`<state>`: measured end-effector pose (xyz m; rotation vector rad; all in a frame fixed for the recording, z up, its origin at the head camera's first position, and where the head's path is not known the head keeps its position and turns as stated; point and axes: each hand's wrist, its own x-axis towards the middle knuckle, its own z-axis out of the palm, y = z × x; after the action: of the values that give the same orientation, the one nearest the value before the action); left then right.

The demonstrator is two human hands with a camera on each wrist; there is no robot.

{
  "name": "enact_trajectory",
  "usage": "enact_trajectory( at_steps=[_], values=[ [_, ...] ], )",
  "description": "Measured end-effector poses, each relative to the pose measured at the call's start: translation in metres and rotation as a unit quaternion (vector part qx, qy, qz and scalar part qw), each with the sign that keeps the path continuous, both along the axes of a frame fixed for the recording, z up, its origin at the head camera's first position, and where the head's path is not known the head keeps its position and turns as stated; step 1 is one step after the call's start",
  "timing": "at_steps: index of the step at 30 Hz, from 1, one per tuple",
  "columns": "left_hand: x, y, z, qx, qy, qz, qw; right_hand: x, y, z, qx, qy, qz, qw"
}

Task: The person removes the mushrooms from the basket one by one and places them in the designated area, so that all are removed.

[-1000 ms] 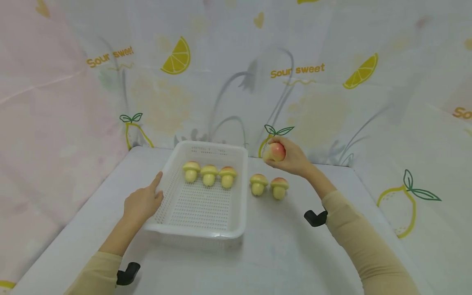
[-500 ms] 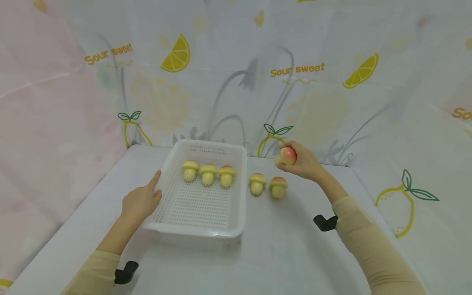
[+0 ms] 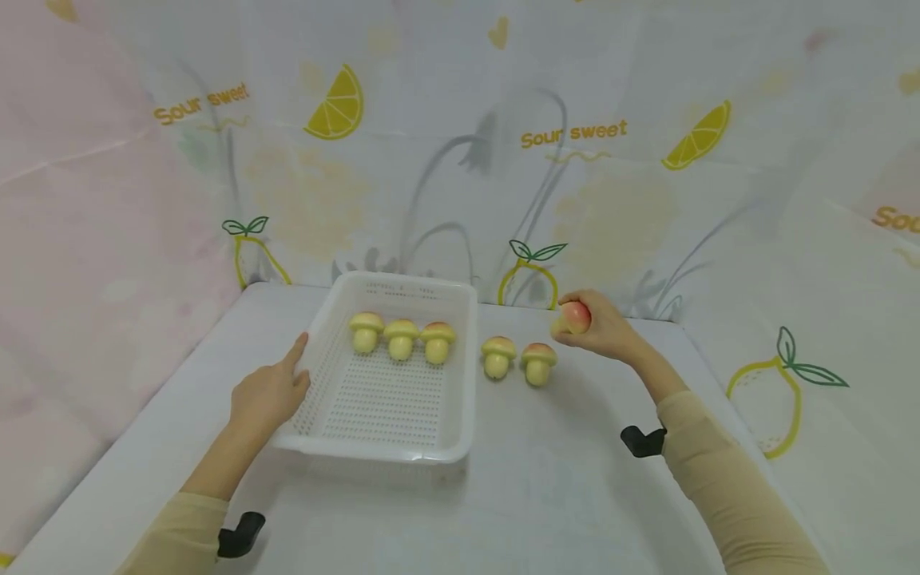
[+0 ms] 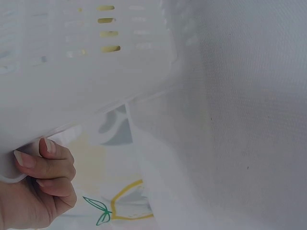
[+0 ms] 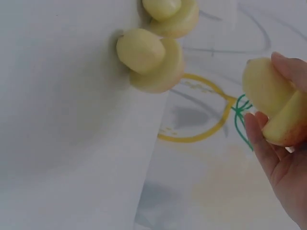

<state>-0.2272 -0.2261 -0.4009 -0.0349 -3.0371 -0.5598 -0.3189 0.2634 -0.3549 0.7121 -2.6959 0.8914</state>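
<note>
My right hand (image 3: 609, 329) holds a toy mushroom (image 3: 577, 317) above the table, to the right of two others. In the right wrist view, thumb and fingers grasp this mushroom (image 5: 266, 86) around its cap, with the pale stem sticking out. My left hand (image 3: 264, 397) grips the left rim of a white plastic basket (image 3: 469, 383); the left wrist view shows its fingers curled under the edge. Three mushrooms (image 3: 400, 339) with yellow stems and reddish caps sit in a row inside the basket's far half.
Just right of the basket, a mushroom (image 3: 497, 357) and another mushroom (image 3: 537, 365) stand side by side on the white table (image 3: 546, 495). A cloth backdrop (image 3: 431, 184) printed with lemons rises behind the table's far edge.
My right hand has moved rightward and slightly down with the mushroom, farther from the basket. The left hand stays on the rim; the whole head view has shifted slightly.
</note>
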Motion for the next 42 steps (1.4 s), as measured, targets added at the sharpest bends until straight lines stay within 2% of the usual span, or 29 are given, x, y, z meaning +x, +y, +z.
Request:
enact_trajectory(
  at_steps=[6, 9, 14, 17, 24, 29, 42],
  values=[
    [0.0, -0.002, 0.0, -0.002, 0.006, 0.002, 1.0, 0.001, 0.015, -0.01, 0.003, -0.045, -0.019, 0.9988],
    [0.0, -0.002, -0.001, 0.0, 0.013, -0.001, 0.9999, 0.002, 0.025, -0.017, 0.01, -0.086, -0.034, 0.9956],
    [-0.001, -0.001, -0.002, 0.0, 0.026, -0.005, 0.9996, 0.004, 0.039, -0.031, 0.009, -0.195, -0.056, 0.9791],
    [-0.001, -0.001, -0.002, -0.001, 0.026, -0.004, 0.9996, 0.005, 0.043, -0.04, 0.01, -0.237, -0.055, 0.9699],
    [0.0, 0.0, -0.001, 0.0, 0.018, -0.003, 0.9998, 0.003, 0.041, -0.055, 0.04, -0.255, -0.024, 0.9658],
    [0.0, 0.001, -0.001, 0.003, 0.014, -0.002, 0.9999, 0.001, 0.035, -0.062, 0.056, -0.252, -0.025, 0.9658],
    [0.002, 0.0, -0.003, 0.003, 0.031, -0.013, 0.9994, 0.004, 0.028, -0.065, 0.092, -0.252, -0.027, 0.9629]
  ],
)
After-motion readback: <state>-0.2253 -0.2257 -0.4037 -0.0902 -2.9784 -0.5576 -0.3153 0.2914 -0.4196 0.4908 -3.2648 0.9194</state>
